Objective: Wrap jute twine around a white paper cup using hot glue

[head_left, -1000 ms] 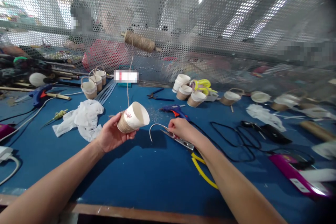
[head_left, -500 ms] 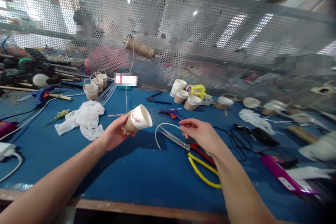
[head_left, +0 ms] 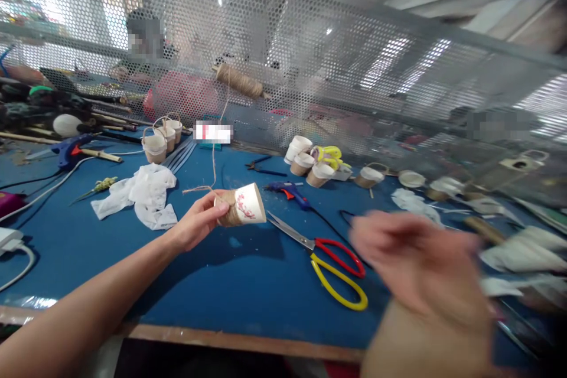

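My left hand grips a white paper cup lying on its side, its lower part wound with brown jute twine. The twine runs up from the cup to a spool hung on the mesh screen. My right hand is to the right over the blue table, smeared by motion, so its fingers are unclear. Red-and-yellow scissors lie on the table between the two hands, untouched.
A blue glue gun, pliers, a white rag, several twine-wrapped cups, small cup baskets, black cable and more scissors crowd the table. A perforated metal screen stands behind, with a person beyond it.
My right hand has let go of the scissors and swept right, away from them. The white strip beside the scissors is gone from view. The left hand has tipped the cup further sideways.
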`<state>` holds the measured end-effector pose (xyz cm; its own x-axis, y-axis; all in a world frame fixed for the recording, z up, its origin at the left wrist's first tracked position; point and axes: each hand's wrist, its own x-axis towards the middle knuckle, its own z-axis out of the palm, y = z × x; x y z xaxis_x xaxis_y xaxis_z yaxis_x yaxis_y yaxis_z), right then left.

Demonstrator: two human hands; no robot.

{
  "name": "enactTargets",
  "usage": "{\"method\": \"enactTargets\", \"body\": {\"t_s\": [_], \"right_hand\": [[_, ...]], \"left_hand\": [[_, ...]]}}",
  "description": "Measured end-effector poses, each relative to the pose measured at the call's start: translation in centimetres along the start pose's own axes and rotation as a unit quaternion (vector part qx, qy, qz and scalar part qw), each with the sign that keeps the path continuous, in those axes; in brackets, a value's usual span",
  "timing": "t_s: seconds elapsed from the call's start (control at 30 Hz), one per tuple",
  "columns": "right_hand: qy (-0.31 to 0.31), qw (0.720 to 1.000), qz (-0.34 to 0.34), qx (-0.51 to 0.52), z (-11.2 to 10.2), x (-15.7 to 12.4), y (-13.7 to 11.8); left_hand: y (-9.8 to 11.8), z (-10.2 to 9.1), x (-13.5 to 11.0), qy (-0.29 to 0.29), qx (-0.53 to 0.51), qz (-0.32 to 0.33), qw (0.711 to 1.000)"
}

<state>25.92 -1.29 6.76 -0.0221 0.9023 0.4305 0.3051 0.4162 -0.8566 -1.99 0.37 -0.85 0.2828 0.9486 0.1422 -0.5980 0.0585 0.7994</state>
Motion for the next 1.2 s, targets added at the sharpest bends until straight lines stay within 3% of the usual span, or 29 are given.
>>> {"method": "enactTargets", "body": {"t_s": [0.1,0.17,0.27,0.5,0.67,0.8,0.97,1.2], "right_hand": [[-0.139,0.989,0.017,-0.047,5.2,0.5,-2.4],[-0.187,0.981,0.007,-0.054,8.0,1.3,-2.7],[-0.205,0.976,0.004,-0.072,9.9,1.9,-1.9],[-0.189,0.981,0.005,-0.043,9.7,1.6,-0.2],[-0.138,0.99,0.018,-0.021,9.5,1.7,0.0],[-0.14,0.988,0.012,-0.061,9.7,1.5,0.1],[-0.105,0.994,0.015,-0.02,9.7,1.3,0.3],[-0.117,0.987,-0.053,-0.096,9.8,1.1,-0.1]], "left_hand": [[0.0,0.3,-0.3,0.005,0.051,0.015,0.999],[0.1,0.5,-0.4,0.005,0.074,0.018,0.997],[0.2,0.6,-0.4,0.0,0.085,0.011,0.996],[0.0,0.7,-0.1,0.005,0.086,-0.009,0.996],[-0.2,0.6,-0.1,0.011,0.09,-0.015,0.996],[-0.2,0.5,-0.2,0.006,0.106,-0.016,0.994],[-0.3,0.4,-0.1,0.008,0.099,-0.014,0.995],[-0.3,0.7,-0.3,0.026,0.057,-0.037,0.997]]}}
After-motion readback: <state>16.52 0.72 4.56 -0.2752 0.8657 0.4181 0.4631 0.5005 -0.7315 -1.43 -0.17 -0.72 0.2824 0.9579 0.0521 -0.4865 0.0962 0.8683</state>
